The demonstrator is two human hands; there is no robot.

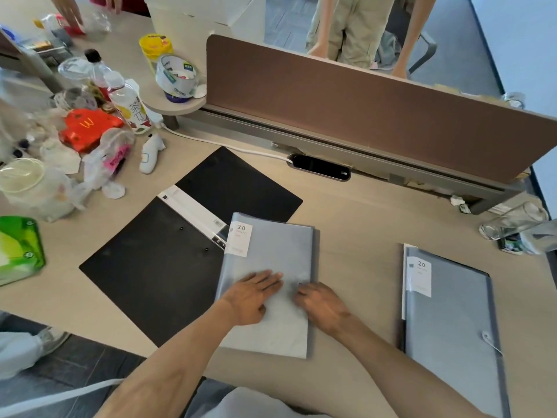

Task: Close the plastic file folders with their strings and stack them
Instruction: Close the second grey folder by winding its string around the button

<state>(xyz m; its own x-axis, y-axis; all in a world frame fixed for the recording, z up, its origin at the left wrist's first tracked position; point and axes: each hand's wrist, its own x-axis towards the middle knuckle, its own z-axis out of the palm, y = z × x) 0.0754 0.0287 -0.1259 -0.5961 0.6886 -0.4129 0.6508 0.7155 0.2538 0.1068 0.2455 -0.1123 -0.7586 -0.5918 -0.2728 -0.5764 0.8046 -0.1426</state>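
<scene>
Grey folder point(271, 267) near the desk's point(361, 212) front edge lies pressed under the left hand point(251, 294), fingers flat together, and right hand point(321, 303), fingers curled; looping its string likely comes next.

Both forearms are bare to past the elbow, with no sleeve, watch, ring or bracelet showing. The left hand point(251, 294) and the right hand point(321, 304) are ungloved. At the near edge, light grey cloth covers the person's lap, its kind unclear.
</scene>
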